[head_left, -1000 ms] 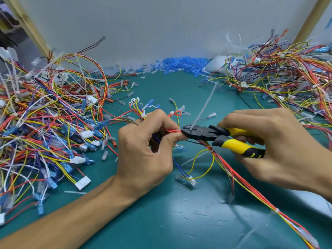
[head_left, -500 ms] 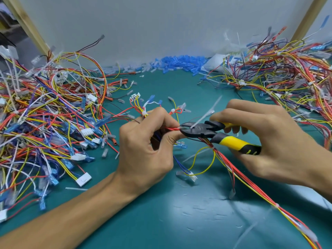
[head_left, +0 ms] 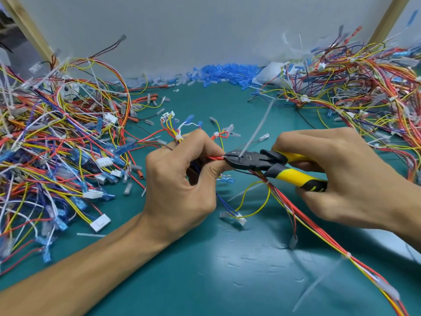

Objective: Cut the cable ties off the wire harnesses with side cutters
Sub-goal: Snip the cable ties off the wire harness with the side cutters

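On the left side of the teal-covered desk point(head_left: 227, 277) I see a tangled heap of red, yellow, blue and white wire harnesses with white plastic connectors point(head_left: 57, 147), spreading from the far left corner down the left edge.

My left hand point(head_left: 180, 185) is near the middle of the desk. Its fingers point(head_left: 205, 142) are curled, and thumb and forefinger pinch the thin red and yellow wire harness point(head_left: 215, 157) being worked on. That harness runs under the tool and trails off towards the near right corner.

Just right of the pinch, the black head of the side cutters with yellow and black handles point(head_left: 248, 160) meets the bundle, touching my thumb tip. The jaws look nearly closed. A translucent white cable tie point(head_left: 257, 131) has its long tail rising from the cutter head towards the far edge. I cannot tell whether it is cut through. There is a small pale mark by the pivot, too small to read.

My right hand point(head_left: 346, 179) has its fingers point(head_left: 319, 142) wrapped round both handles, squeezing them.

Along the far edge lies a drift of small blue plastic sleeves point(head_left: 227, 73). A second heap of mostly red and yellow harnesses point(head_left: 364, 92) fills the far right corner.
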Available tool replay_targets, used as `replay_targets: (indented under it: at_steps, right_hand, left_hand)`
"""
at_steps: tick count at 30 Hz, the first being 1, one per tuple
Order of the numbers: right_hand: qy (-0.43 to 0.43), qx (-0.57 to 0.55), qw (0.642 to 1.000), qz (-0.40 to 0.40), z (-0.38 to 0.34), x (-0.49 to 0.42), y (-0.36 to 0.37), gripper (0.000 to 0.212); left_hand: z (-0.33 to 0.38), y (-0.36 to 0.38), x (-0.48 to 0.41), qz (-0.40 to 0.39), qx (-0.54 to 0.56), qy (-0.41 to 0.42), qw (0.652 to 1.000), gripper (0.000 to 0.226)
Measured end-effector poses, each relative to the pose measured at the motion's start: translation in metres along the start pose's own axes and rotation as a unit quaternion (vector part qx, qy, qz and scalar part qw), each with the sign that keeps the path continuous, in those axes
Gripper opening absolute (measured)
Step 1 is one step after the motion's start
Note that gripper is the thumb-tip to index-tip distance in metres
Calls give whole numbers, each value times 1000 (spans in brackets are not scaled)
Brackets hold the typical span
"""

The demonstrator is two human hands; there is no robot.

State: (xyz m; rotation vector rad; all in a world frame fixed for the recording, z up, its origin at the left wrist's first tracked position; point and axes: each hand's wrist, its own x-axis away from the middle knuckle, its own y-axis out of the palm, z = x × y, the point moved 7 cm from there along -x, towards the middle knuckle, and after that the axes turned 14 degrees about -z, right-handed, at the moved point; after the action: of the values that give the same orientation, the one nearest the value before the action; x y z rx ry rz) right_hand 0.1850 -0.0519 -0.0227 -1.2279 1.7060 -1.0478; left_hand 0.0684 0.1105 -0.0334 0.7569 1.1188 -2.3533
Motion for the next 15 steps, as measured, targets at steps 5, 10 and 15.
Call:
replay_targets:
  at_steps: [5,10,15]
  right_hand:
    - [3,21,999,-37,10,2,-4,47]
    - [9,20,999,-38,8,0,2,45]
    - [-6,6,1000,-13,1,1,1,41]
  left_hand:
    - [2,1,-1,-8,2,5,1000,17]
    - [0,1,0,-5,-9,3,1000,13]
    - [2,0,1,-1,-9,14,1000,17]
